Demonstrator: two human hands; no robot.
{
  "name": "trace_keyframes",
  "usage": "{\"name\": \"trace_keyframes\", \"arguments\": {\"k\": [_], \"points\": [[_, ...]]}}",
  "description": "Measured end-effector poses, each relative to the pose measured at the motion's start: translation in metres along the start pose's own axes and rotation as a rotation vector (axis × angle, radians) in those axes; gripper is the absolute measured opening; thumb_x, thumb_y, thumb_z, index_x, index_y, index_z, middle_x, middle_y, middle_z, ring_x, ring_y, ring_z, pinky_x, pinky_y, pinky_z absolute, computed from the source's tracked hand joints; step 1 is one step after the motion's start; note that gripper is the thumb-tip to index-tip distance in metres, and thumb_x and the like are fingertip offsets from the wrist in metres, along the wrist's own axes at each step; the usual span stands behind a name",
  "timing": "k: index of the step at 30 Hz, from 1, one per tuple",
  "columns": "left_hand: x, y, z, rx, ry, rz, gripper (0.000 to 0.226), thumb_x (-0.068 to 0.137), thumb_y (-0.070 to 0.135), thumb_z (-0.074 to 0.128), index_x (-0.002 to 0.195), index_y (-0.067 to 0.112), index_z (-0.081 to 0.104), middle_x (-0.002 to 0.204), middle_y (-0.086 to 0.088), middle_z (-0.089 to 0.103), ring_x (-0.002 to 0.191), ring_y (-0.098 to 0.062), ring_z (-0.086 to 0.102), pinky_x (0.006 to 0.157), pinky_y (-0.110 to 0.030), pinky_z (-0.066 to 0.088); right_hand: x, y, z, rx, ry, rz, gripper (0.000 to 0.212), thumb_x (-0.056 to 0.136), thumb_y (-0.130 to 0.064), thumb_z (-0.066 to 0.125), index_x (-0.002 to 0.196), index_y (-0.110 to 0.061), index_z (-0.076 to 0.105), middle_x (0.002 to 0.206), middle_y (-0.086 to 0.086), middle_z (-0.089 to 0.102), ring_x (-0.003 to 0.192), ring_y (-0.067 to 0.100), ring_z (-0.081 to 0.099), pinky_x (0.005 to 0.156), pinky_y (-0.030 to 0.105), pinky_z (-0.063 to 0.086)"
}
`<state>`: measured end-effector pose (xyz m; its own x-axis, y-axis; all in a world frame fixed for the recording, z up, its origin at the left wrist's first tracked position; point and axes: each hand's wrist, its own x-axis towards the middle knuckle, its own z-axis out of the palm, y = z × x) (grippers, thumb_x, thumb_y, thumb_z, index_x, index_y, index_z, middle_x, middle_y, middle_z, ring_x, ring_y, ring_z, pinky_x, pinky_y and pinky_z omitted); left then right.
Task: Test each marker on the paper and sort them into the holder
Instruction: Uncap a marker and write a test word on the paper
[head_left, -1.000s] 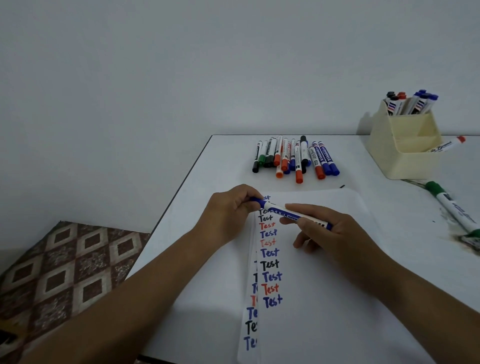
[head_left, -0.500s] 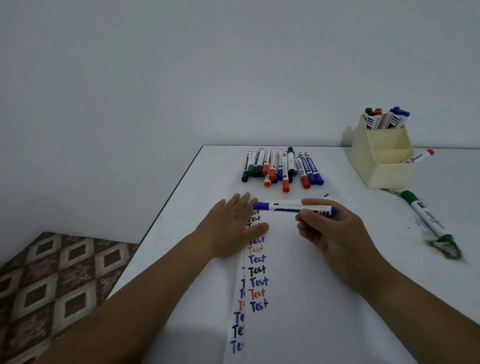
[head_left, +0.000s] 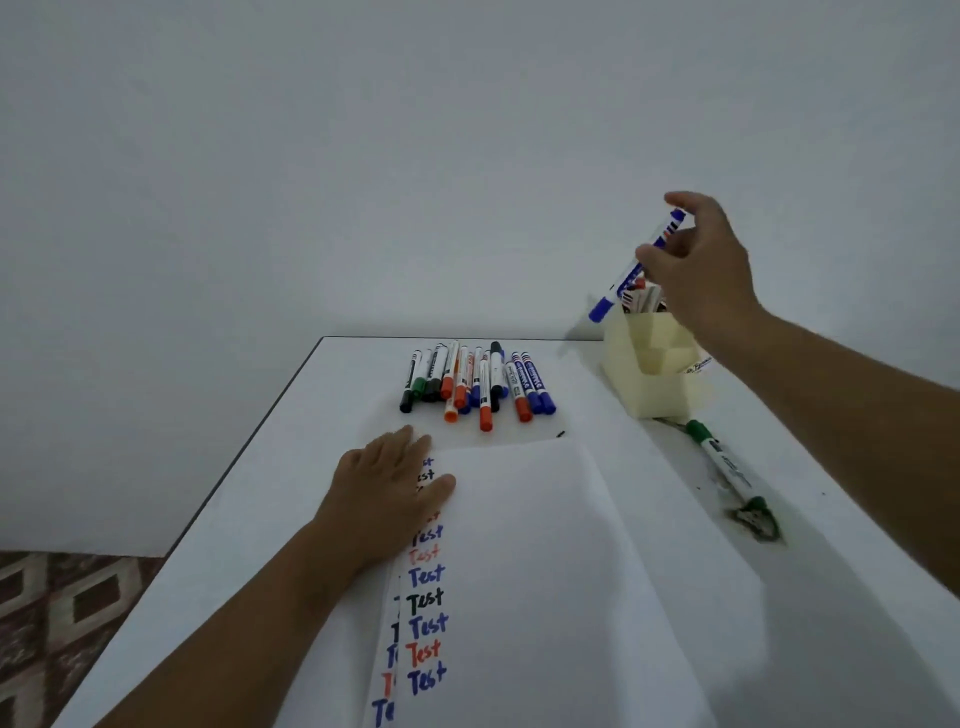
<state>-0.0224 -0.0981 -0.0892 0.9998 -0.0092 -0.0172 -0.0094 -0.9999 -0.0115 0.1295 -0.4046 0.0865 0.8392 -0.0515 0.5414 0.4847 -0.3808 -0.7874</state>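
The right hand (head_left: 696, 265) is raised above the far right corner of the table (head_left: 291, 467), its fingers pinched round a capped blue marker (head_left: 636, 265) that slants down with the cap end lowest, just off the far left rim of the cream holder (head_left: 654, 384). That tilt looks chosen to drop it cap-first into the far compartment, where other markers already stand (too hidden by the hand to count). The holder shows stepped compartments, the nearer ones apparently bare, and one more marker lies just behind it on the right, mostly hidden by the forearm.

The left hand (head_left: 389, 493) lies flat on the paper (head_left: 545, 571), fingers spread and gripping nothing; it probably pins the sheets so they stay put for the next test. Its fingertips cover part of the column of "Test" words (head_left: 426, 597): about seven are plainly readable below the hand, in blue, red and black, with a few more peeking out near the fingers and on the sheet beneath.

Far of the paper, a pile of untested markers (head_left: 475, 384) lies side by side, caps toward the near edge, roughly fifteen, in black, green, orange-red and blue. One green marker (head_left: 727, 462) lies alone near the holder, its near end in a dark stain (head_left: 753, 522), perhaps set aside as a reject.
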Motion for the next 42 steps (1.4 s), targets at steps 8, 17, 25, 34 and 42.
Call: {"name": "trace_keyframes", "arguments": {"k": [8, 17, 25, 34, 42], "points": [[0.000, 0.004, -0.006, -0.099, -0.031, -0.071, 0.102, 0.068, 0.080, -0.008, 0.158, 0.032, -0.002, 0.167, -0.001, -0.010, 0.153, -0.022, -0.011, 0.123, -0.050, 0.002, 0.061, 0.029, -0.026, -0.360, -0.010, -0.162, 0.040, 0.094, -0.014, 0.065, 0.131, -0.028, 0.056, 0.102, -0.001, 0.064, 0.087, 0.014, 0.061, 0.061, 0.000, 0.036], [0.004, 0.000, 0.000, -0.052, -0.027, -0.050, 0.101, 0.070, 0.080, -0.008, 0.158, 0.033, -0.003, 0.167, -0.001, -0.010, 0.153, -0.023, -0.011, 0.123, -0.051, 0.002, 0.071, 0.076, -0.004, -0.549, -0.107, -0.115, 0.028, 0.100, -0.020, 0.059, 0.127, -0.022, 0.058, 0.098, 0.003, 0.064, 0.084, 0.024, 0.065, 0.066, 0.027, 0.051], [0.003, -0.002, 0.001, -0.043, -0.029, -0.027, 0.105, 0.066, 0.081, -0.010, 0.159, 0.033, -0.001, 0.167, -0.002, -0.011, 0.153, -0.024, -0.011, 0.122, -0.053, 0.003, 0.071, 0.104, 0.012, -1.079, -0.253, -0.043, 0.038, 0.103, -0.033, 0.049, 0.141, -0.031, 0.050, 0.124, 0.010, 0.053, 0.118, 0.039, 0.045, 0.088, 0.042, 0.041], [0.004, -0.004, 0.003, -0.077, -0.011, -0.024, 0.107, 0.066, 0.086, -0.009, 0.159, 0.034, 0.005, 0.167, -0.001, -0.007, 0.153, -0.023, -0.010, 0.122, -0.053, 0.004, 0.028, 0.074, 0.025, -1.009, -0.359, -0.169, 0.065, 0.095, -0.041, 0.062, 0.154, -0.032, 0.037, 0.158, 0.006, 0.028, 0.144, 0.036, 0.023, 0.110, 0.052, 0.034], [0.008, -0.006, 0.008, -0.127, 0.043, -0.060, 0.081, 0.089, 0.079, 0.017, 0.157, 0.036, 0.008, 0.168, 0.002, 0.002, 0.154, -0.020, -0.001, 0.123, -0.051, 0.006, -0.073, -0.005, 0.064, -0.487, -1.110, -0.106, 0.039, 0.094, -0.044, 0.067, 0.132, -0.034, 0.065, 0.126, -0.011, 0.067, 0.112, 0.011, 0.063, 0.100, 0.038, 0.053]]}}
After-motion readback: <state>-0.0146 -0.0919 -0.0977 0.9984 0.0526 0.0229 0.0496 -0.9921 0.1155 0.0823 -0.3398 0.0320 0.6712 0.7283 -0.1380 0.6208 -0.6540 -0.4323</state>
